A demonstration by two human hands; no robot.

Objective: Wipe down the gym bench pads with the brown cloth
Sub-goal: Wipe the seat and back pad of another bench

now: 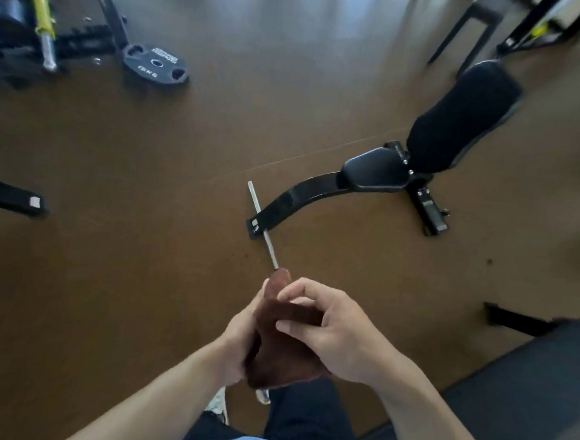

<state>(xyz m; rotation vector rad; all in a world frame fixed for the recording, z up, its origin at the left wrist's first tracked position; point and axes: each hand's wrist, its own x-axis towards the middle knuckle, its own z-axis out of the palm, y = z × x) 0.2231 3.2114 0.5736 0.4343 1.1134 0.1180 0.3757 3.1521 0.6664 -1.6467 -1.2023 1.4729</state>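
The brown cloth [283,346] is bunched between both hands at the bottom centre of the head view. My left hand [239,336] grips it from the left and below. My right hand [329,329] pinches its upper fold from the right. The gym bench [374,172] stands on the floor ahead and to the right, well beyond my hands. It has a small black seat pad and a raised black back pad [460,118]. Its curved front leg [293,199] ends at a thin metal crossbar [264,228] just beyond the cloth.
A black weight plate [155,64] lies on the brown floor at the upper left, beside a black and yellow machine [25,12]. A black frame foot [8,196] juts in from the left. A dark mat [527,391] covers the lower right, and stool legs [466,36] stand at the upper right.
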